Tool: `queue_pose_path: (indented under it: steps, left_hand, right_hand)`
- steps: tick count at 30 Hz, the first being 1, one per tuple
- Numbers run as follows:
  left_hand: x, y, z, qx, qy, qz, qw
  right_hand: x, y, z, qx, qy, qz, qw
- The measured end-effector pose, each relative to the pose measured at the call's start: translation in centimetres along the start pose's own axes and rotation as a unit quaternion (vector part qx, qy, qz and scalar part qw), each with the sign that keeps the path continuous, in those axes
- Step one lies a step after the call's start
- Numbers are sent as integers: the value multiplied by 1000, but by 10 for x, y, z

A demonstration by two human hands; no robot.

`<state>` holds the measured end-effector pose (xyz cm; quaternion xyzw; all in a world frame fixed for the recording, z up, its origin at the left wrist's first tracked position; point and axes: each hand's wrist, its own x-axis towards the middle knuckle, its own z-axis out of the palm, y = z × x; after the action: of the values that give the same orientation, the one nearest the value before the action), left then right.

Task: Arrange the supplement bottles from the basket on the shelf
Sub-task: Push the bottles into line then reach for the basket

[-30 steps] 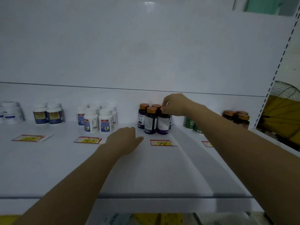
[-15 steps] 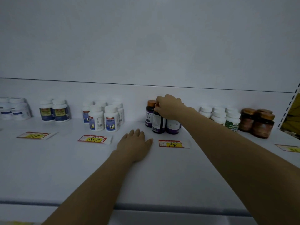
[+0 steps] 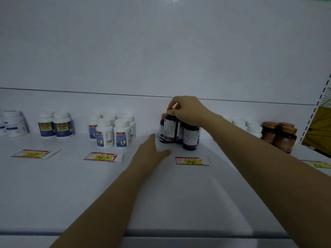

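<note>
A cluster of dark bottles with orange caps stands at the back of the white shelf (image 3: pixel 179 197). My right hand (image 3: pixel 186 110) pinches the orange cap of the front left dark bottle (image 3: pixel 172 127), which stands upright among the others. A second dark bottle (image 3: pixel 190 138) stands just right of it. My left hand (image 3: pixel 152 151) lies flat on the shelf with fingers straight, just left of the cluster and apart from it. The basket is out of view.
White bottles with blue labels (image 3: pixel 112 131) stand in groups to the left, more white ones (image 3: pixel 55 125) further left. Amber jars (image 3: pixel 281 135) stand at the right. Yellow price tags (image 3: pixel 192 161) lie along the shelf front. A perforated upright (image 3: pixel 320 104) bounds the right.
My right hand shifted from covering the bottle tops to pinching the cap of the front left dark bottle. My left hand slid slightly toward the cluster. The view moved.
</note>
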<state>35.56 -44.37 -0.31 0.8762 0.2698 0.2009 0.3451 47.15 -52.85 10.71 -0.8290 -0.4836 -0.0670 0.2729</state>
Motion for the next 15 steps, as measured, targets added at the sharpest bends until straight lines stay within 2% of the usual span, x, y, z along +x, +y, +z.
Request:
queue_pose_path:
  steps: [4,8,15]
  left_hand:
    - [2,7,-6,-166,-10,16,986]
    - [-5,13,-14,-183,14,61,981]
    - [-11,16,-15,-177,-10,58,982]
  right_hand:
    - [-6,-10,-13,95,15,9,995]
    - [-10,-6,-11,164,13,41,985]
    - [-16,14,1,235,3,89,968]
